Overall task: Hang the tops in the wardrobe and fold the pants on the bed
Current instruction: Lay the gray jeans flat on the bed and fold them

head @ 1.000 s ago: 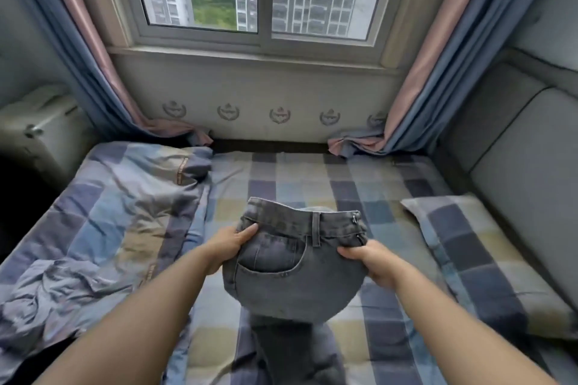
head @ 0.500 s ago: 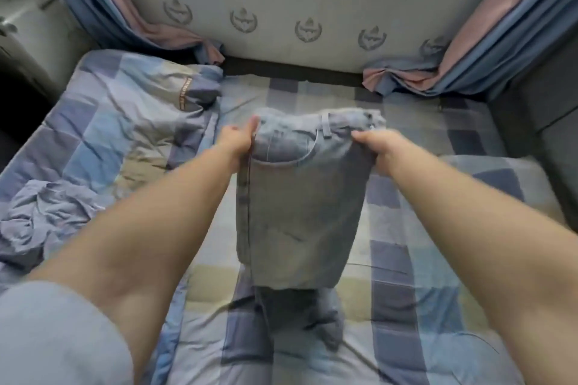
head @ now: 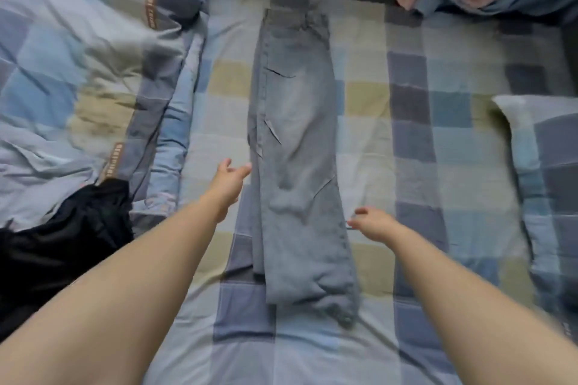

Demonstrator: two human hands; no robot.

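Head view: jeans (head: 297, 147) flat on bed (head: 406, 122), hands off.

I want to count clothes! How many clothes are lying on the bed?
2: the jeans lie stretched out in the middle between both hands, and a black garment sits at the left by the quilt. More may be hidden.

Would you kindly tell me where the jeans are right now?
In the head view the jeans lie lengthwise down the middle of the bed, between the left hand and right hand, neither holding them.
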